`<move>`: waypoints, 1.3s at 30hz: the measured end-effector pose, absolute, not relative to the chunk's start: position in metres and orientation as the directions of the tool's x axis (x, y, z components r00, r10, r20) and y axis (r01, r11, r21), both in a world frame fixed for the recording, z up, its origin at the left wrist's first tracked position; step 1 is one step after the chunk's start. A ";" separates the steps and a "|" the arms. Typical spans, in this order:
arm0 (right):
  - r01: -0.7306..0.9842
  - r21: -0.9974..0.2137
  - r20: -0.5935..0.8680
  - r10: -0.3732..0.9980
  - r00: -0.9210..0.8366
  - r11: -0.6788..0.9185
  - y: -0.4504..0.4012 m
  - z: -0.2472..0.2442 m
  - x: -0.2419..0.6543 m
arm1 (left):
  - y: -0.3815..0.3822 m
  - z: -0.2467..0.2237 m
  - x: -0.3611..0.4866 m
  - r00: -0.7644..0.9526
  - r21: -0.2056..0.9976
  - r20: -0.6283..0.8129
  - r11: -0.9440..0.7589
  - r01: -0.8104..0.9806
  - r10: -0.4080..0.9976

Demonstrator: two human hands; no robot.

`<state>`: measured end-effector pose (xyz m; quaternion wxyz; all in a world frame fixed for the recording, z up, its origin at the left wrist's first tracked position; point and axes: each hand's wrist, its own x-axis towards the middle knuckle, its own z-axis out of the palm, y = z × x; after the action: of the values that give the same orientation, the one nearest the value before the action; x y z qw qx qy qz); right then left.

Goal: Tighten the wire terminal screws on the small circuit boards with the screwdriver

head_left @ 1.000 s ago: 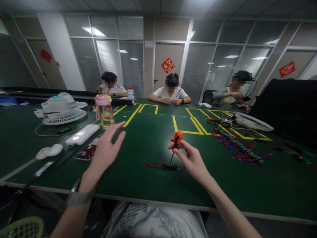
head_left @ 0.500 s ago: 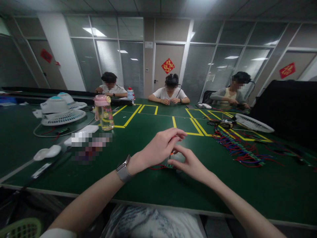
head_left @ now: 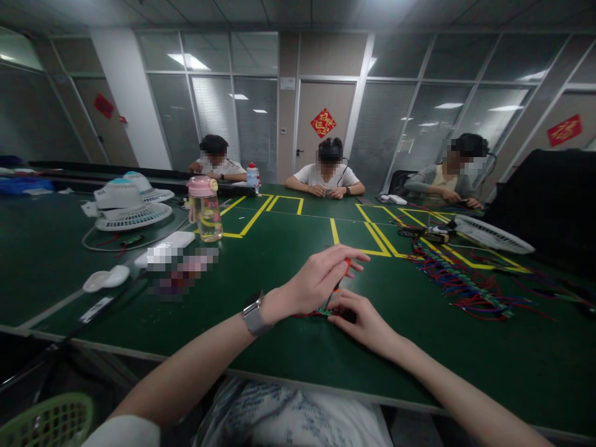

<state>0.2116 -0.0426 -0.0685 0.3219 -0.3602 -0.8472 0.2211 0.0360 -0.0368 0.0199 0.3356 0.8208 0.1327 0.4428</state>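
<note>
My left hand point(head_left: 326, 276), with a watch on its wrist, is closed round the orange and black handle of a screwdriver point(head_left: 338, 287). The tool leans, its thin dark shaft pointing down at a small green circuit board point(head_left: 325, 311) with red wires. My right hand point(head_left: 358, 316) rests low on the table, thumb and fingers pinched at the board's right side. Behind the board, partly hidden by my fingers, is a pale grey piece point(head_left: 333, 299) whose kind I cannot make out.
On the right lie a row of wired circuit boards point(head_left: 465, 282) and a white fan grille point(head_left: 493, 234). Left of my hands stand a pink-lidded bottle point(head_left: 208, 214), white fans point(head_left: 121, 205) and a white box point(head_left: 172, 247). Several people sit across the green table point(head_left: 261, 267).
The screwdriver's orange handle now shows under my left hand, which has tilted. My right hand has lowered to the circuit board, its fingers closing in. The whole view has shifted slightly.
</note>
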 end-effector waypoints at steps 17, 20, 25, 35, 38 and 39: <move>0.497 -0.614 0.371 0.780 -0.504 0.613 -0.037 -0.071 0.203 | -0.029 0.007 0.028 0.312 0.699 0.697 -0.708 -0.098 0.645; 0.497 -0.615 0.360 0.779 -0.513 0.611 -0.037 -0.070 0.203 | -0.028 0.008 0.029 0.320 0.776 0.629 -0.595 -0.208 0.709; 0.489 -0.637 0.332 0.785 -0.523 0.595 -0.037 -0.068 0.204 | -0.021 0.004 0.026 0.201 0.718 0.686 -0.696 -0.028 0.700; 0.493 -0.629 0.323 0.780 -0.536 0.600 -0.035 -0.070 0.205 | -0.021 0.012 0.023 0.340 0.812 0.584 -0.530 -0.244 0.737; 0.493 -0.630 0.326 0.781 -0.533 0.600 -0.035 -0.070 0.205 | -0.020 0.010 0.022 0.297 0.807 0.590 -0.550 -0.214 0.751; 0.494 -0.630 0.326 0.781 -0.532 0.599 -0.035 -0.069 0.205 | -0.019 0.008 0.023 0.275 0.794 0.608 -0.581 -0.181 0.745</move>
<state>0.2051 -0.0353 -0.0691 0.3009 -0.3787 -0.8421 0.2384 0.0226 -0.0195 0.0084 0.4090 0.6856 0.2057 0.5660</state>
